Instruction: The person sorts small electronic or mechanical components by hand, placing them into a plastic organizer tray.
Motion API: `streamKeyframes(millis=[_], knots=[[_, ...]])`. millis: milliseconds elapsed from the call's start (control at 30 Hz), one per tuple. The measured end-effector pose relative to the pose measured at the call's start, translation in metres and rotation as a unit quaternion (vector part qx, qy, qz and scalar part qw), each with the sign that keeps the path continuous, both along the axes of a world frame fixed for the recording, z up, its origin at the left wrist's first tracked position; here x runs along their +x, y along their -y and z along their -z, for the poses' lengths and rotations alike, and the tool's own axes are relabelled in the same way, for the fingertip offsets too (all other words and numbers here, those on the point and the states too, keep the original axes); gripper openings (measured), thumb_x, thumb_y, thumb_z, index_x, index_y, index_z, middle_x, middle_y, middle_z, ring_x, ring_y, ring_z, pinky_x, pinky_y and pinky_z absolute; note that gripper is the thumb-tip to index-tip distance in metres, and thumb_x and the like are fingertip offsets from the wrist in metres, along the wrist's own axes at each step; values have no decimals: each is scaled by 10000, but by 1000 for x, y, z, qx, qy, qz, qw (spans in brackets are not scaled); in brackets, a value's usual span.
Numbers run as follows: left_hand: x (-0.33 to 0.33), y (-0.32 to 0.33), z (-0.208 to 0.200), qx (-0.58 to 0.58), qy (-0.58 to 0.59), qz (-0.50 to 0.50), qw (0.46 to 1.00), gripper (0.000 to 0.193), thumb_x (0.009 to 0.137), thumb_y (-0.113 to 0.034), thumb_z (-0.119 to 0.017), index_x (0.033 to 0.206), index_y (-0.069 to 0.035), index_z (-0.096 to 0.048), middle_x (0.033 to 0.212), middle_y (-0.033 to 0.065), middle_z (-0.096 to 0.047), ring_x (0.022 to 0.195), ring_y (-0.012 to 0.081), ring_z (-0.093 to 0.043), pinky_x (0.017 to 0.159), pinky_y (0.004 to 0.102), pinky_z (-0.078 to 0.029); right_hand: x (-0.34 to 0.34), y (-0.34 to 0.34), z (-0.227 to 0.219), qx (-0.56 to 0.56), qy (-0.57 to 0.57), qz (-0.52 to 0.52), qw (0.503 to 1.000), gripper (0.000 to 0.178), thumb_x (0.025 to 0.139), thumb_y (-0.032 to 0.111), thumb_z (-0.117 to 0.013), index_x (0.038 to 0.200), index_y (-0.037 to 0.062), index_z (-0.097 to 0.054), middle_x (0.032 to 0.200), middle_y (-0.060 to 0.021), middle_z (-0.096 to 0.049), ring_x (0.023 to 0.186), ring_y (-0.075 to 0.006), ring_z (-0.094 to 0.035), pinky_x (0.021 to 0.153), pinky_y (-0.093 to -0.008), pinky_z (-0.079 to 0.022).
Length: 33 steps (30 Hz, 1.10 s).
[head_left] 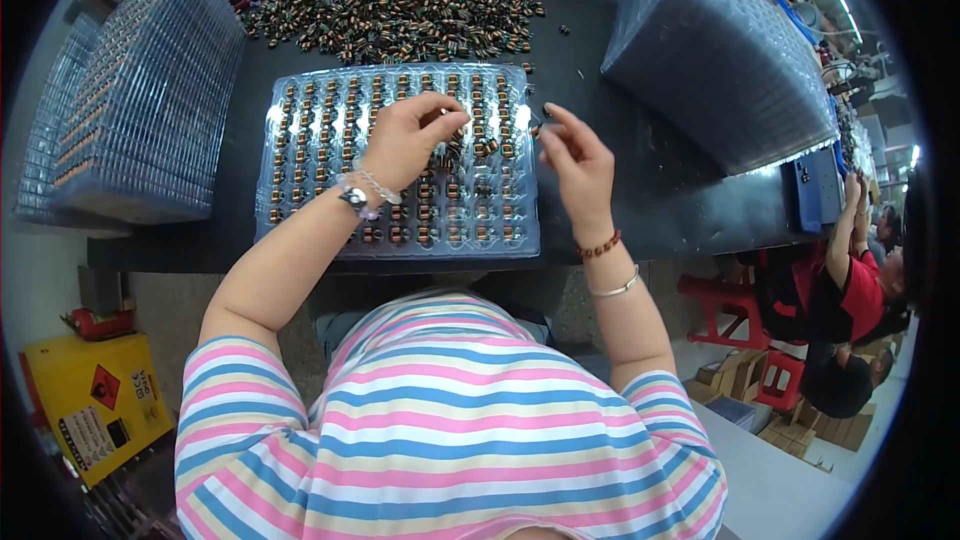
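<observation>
In front of me lies a clear plastic tray [400,251] with rows of pockets, many holding small copper-wound coils [397,236]. My left hand [405,140] is over the middle of the tray, thumb and fingers drawn together in a pinch; whatever is between the fingertips is too small to make out. At the tray's right edge is my right hand [580,162], with its fingers curled and its thumb close to them. A tiny dark thing shows at those fingertips, but its kind is unclear. Several coils sit loosely beneath the left fingertips.
A heap of loose coils [410,0] covers the far part of the dark table [680,210]. Tall stacks of clear trays stand at left [150,100] and right [710,60]. A blue phone-like object [808,195] lies at the right edge. Another person [855,285] sits further right.
</observation>
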State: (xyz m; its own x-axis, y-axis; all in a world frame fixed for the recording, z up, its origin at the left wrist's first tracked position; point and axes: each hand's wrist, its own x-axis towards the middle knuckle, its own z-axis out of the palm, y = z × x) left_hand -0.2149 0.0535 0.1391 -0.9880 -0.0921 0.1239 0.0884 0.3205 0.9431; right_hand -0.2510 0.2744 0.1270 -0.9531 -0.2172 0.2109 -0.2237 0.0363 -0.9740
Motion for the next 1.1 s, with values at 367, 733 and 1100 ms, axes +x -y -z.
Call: streamKeyframes(millis=[367,733,1100], knots=[[24,10,-13,202,152,28,967,236,934,-102,-548,1155,-65,-620,887,13,-657,647,33,-516,572,177,-421,28,4,12,259,-208,30,943,114,772,89,-704,867,27,-692,926,-94,-639,865,-198,-573,753,-307,-463],[37,22,-6,318,143,17,937,207,897,-99,-614,1096,-49,-640,930,11,-645,755,52,-572,689,189,-476,23,17,5,282,-230,41,931,257,801,119,-672,1043,45,-631,1134,-121,-561,998,-257,-549,851,-360,-449],[35,15,-6,160,68,22,984,248,882,-46,-601,1126,-67,-644,917,-23,-630,796,59,-557,746,201,-457,12,32,-1,322,-295,-33,899,207,793,48,-652,999,61,-634,936,-84,-634,861,-264,-587,742,-361,-475]])
